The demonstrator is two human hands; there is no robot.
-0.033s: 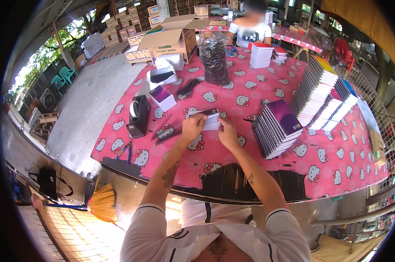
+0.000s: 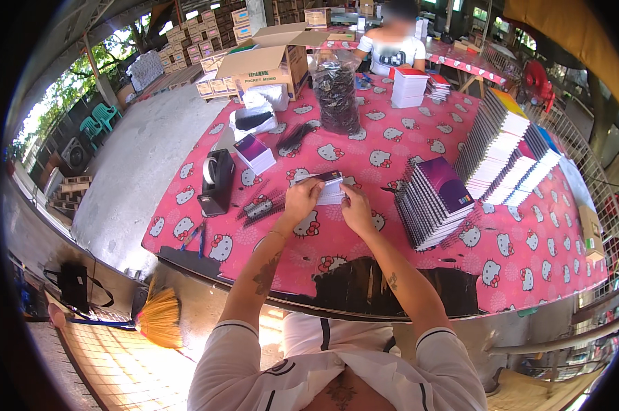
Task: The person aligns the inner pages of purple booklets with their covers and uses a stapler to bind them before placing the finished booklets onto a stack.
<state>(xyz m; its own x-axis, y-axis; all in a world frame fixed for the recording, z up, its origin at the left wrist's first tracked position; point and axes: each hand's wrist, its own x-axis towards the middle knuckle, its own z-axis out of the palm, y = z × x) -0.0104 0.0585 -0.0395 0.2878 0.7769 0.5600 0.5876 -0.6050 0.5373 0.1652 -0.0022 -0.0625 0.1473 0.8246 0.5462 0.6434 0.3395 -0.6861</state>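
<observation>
From where I stand, a person in a white shirt with dark trim works at a table spread with a pink cartoon-cat tablecloth, forearms reaching in from the near edge. A small notepad, with white pages and a dark purple strip along its far side, lies between the two hands, at the middle of the table's near half. The left hand is closed on the pad's left side, thumb uppermost. The right hand is at the right edge, fingers curled; I cannot tell whether they pinch the paper or only touch it.

The purple strip runs left to right, tipping slightly away at its right end, so it lies across the person's reach rather than in line with it. Both hands are about equally near; the left covers part of the pad, hiding its full long axis.

Left of the left hand lie loose spiral coils, then a black tape dispenser. Beyond them stands a stack of small purple-covered pads. Right of the right hand, well apart, rises a stack of spiral-bound notebooks, purple cover uppermost. Farther back stands a clear plastic bag of dark pieces.
</observation>
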